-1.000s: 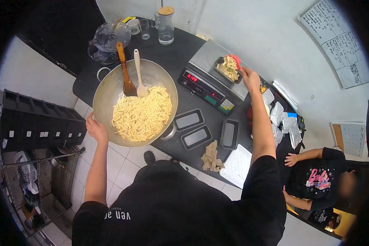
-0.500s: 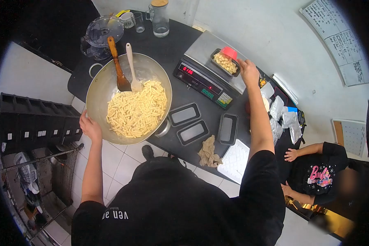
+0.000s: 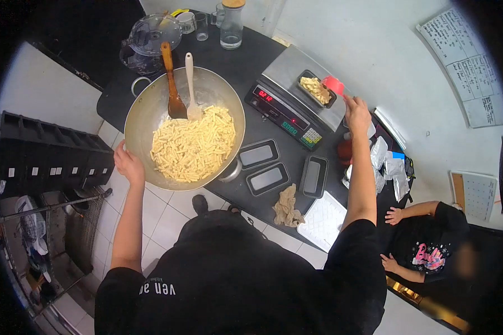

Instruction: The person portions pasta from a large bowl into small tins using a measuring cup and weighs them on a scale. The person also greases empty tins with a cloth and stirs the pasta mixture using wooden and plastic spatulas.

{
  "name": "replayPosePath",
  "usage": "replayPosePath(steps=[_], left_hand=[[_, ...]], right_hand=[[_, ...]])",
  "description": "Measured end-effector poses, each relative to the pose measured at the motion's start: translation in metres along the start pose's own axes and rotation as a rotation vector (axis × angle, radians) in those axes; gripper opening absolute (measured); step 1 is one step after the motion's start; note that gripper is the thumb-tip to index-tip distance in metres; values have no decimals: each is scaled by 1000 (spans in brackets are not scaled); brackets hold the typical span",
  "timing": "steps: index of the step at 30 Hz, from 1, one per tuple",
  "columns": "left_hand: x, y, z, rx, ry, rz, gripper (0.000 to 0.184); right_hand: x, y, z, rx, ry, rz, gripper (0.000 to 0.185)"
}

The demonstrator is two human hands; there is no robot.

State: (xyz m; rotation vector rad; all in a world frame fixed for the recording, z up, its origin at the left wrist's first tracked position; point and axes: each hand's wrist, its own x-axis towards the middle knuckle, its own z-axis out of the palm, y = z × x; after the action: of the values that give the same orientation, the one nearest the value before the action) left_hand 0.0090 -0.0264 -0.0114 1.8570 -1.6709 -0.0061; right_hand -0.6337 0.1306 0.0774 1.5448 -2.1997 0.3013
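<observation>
My left hand (image 3: 129, 166) is closed on the near left rim of a large metal pan (image 3: 142, 125). Pasta (image 3: 193, 145) in a pale sauce fills the pan's lower part. A wooden spatula (image 3: 174, 100) and a white spatula (image 3: 191, 92) lean inside it. My right hand (image 3: 357, 116) grips the handle of a red measuring cup (image 3: 333, 85), which is tilted at the right edge of a small black tray (image 3: 331, 102). Pasta (image 3: 315, 89) lies in that tray, on the plate of a digital scale (image 3: 288, 115) with a lit red display.
Three black trays (image 3: 314, 177) stand on the dark table (image 3: 221, 192), near a crumpled brown cloth (image 3: 288, 206) and a white tray (image 3: 322, 220). Foil packs (image 3: 394, 167) lie to the right. A glass jug (image 3: 231, 28) stands behind. A co-worker (image 3: 436, 240) is at the right.
The red cup has moved right, off the tray's middle, and more pasta shows in the tray. The scale's red digits have changed. My left hand stays on the pan.
</observation>
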Motion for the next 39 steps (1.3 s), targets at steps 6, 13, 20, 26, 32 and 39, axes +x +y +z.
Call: replayPosePath(steps=[6, 13, 20, 26, 32, 39], left_hand=[[-2, 4, -1, -51, 46, -14, 38], [-2, 3, -1, -139, 104, 8, 40], [-2, 8, -1, -261, 94, -99, 39], [-3, 16, -8, -301, 65, -161, 40], [-4, 15, -9, -305, 46, -151, 42], [-3, 19, -14, -288, 1, -190, 42]], right_hand=[[-11, 0, 20, 161, 46, 199, 20], [-14, 16, 42, 923, -69, 685, 30], [36, -195, -55, 1098, -589, 420, 28], [3, -394, 7, 312, -487, -733, 24], [-5, -459, 80, 203, -372, -870, 17], [-18, -439, 41, 502, -928, -620, 23]])
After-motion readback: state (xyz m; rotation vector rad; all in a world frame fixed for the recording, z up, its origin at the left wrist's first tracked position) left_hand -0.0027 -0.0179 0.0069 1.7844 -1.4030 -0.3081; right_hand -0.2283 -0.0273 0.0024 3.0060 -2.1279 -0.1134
